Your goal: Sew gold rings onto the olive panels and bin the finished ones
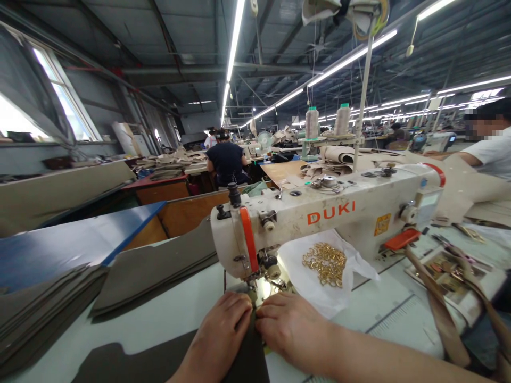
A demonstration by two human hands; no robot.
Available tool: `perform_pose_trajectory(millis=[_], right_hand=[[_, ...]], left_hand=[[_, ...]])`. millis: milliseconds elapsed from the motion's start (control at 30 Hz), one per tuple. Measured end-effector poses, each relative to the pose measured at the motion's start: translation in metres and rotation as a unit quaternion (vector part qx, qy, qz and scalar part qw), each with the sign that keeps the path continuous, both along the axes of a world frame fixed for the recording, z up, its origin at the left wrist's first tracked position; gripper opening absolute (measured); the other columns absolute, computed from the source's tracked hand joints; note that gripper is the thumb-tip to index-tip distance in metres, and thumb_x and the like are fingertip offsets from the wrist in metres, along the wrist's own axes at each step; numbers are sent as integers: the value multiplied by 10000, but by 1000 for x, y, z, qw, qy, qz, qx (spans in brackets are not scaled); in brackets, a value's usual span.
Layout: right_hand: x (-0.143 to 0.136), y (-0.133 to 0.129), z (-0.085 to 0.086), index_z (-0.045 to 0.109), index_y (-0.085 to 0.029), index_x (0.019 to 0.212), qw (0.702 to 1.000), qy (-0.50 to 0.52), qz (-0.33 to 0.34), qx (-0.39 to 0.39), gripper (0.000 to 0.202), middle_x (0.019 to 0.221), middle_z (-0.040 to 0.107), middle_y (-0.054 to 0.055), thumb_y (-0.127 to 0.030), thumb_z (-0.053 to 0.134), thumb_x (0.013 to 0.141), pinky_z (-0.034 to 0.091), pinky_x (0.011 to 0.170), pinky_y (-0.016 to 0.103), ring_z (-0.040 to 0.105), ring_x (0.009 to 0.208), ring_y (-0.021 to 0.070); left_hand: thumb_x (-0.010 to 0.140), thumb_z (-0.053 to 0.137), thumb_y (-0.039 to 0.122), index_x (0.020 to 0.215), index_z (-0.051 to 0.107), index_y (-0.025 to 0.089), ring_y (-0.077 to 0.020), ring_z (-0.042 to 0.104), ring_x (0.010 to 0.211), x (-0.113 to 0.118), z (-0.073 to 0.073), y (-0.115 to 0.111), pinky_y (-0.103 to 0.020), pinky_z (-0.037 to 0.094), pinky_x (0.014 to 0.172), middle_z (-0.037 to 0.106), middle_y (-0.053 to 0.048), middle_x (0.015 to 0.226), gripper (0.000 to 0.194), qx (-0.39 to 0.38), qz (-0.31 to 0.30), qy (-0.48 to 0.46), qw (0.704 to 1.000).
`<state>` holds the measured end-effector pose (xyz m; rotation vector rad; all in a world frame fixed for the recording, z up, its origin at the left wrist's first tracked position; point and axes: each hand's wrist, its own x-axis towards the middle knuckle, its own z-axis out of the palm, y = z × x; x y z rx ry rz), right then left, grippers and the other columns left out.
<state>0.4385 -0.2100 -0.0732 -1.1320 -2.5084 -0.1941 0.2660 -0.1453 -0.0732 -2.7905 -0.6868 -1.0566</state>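
At the sewing machine (287, 223), my left hand (221, 332) rests on a dark grey-brown fabric panel (151, 359), its fingers bent and closed on the panel just in front of the needle area. My right hand (293, 330) meets it from the other side, fingers pressed together at the panel's right edge. The two hands almost touch below the presser foot (253, 282). The fingertips and whatever lies under them are partly hidden. A lamp lights the machine bed there.
Gold metal rings (325, 263) lie on a white sheet (295, 271) beside the machine. Dark cut panels (159, 271) are stacked at left. A tray (443, 271) with small parts and straps (439, 314) sits right. Thread cones (311, 125) stand behind; co-workers (227, 159) sit farther off.
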Motion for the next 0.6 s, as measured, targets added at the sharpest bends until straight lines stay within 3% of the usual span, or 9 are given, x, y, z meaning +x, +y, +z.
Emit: perform_pose_trajectory(millis=[200, 600], right_hand=[[0, 0, 3, 591, -155, 870, 1000, 10, -19, -6, 81, 953, 639, 50, -197, 527, 897, 432, 823, 299, 552, 900, 188], [-2, 7, -4, 572, -152, 839, 1000, -15, -23, 12, 65, 887, 624, 31, -193, 557, 888, 403, 763, 308, 533, 831, 181]], left_hand=[[876, 401, 109, 756, 594, 198, -172, 651, 694, 0, 2, -1, -289, 575, 641, 679, -21, 728, 244, -14, -2, 18, 1000], [900, 392, 146, 810, 636, 204, -162, 684, 732, -3, 3, 0, -260, 595, 669, 722, -26, 790, 267, 4, -6, -17, 1000]])
